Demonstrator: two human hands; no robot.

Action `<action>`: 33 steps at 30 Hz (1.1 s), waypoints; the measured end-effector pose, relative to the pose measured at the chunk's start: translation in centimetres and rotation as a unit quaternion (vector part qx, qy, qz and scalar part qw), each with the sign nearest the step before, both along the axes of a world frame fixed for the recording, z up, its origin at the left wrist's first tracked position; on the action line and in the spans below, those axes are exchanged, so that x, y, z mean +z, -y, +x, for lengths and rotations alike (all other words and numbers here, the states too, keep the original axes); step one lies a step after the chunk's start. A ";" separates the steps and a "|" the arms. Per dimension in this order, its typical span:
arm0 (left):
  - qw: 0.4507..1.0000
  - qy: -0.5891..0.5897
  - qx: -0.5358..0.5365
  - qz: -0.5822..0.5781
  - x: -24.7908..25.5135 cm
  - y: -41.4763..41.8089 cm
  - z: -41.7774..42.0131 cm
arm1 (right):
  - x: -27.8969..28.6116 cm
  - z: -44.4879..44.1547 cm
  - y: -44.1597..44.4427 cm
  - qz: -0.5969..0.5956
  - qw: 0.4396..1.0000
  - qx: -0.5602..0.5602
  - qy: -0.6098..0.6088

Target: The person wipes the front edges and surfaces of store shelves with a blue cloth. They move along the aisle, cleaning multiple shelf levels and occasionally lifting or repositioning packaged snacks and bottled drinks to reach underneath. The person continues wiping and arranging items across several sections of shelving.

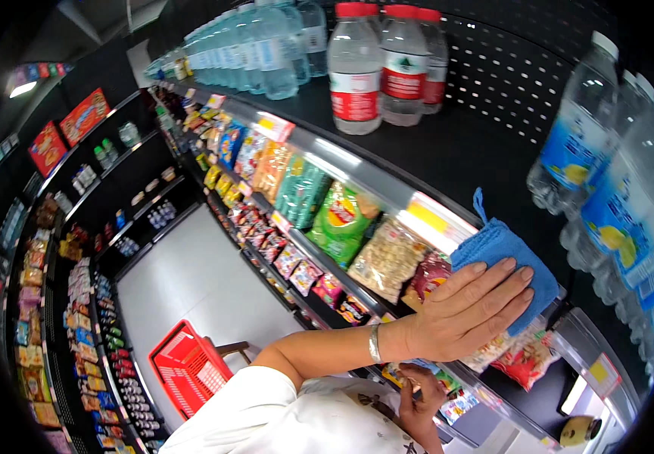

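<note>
My left hand (474, 309), with a silver bracelet at the wrist, lies over a folded blue cloth (503, 255) and holds it against the front edge of the black upper shelf (457, 153). A small loop sticks up from the cloth. Lower down, close to my white shirt, my right hand (420, 394) has bent fingers; a bit of blue shows beside it, and whether it holds anything cannot be told. Just left of the cloth, a yellow and white price label (432, 218) sits on the shelf edge.
Red-capped water bottles (355, 79) and lemon-labelled bottles (577, 142) stand on the upper shelf, with pale blue bottles (270, 57) farther left. Snack bags (341, 221) fill the shelf below. A red shopping basket (185, 369) is near the floor (202, 278); stocked shelves line the aisle's far side.
</note>
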State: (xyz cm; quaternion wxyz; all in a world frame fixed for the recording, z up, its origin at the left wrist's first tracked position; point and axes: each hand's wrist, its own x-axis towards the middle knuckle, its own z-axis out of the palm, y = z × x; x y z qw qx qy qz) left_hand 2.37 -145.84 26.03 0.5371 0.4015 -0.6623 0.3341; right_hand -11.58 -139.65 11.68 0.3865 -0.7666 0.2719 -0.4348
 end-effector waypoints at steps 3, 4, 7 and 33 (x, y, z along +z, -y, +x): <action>0.999 0.013 -0.032 0.010 -0.1 0.4 -2.9 | -1.8 -0.6 -0.3 0.014 1.000 0.008 -0.001; 0.999 0.029 -0.032 0.015 0.1 0.3 -3.6 | -2.1 -0.8 -0.4 0.012 1.000 0.015 -0.008; 0.999 0.022 -0.032 -0.009 -0.4 1.1 -4.8 | -2.5 -0.9 -0.7 0.061 0.996 0.052 -0.051; 0.991 0.021 0.121 -0.048 -1.2 1.5 20.7 | -4.1 11.4 -0.6 0.334 0.858 0.313 -0.232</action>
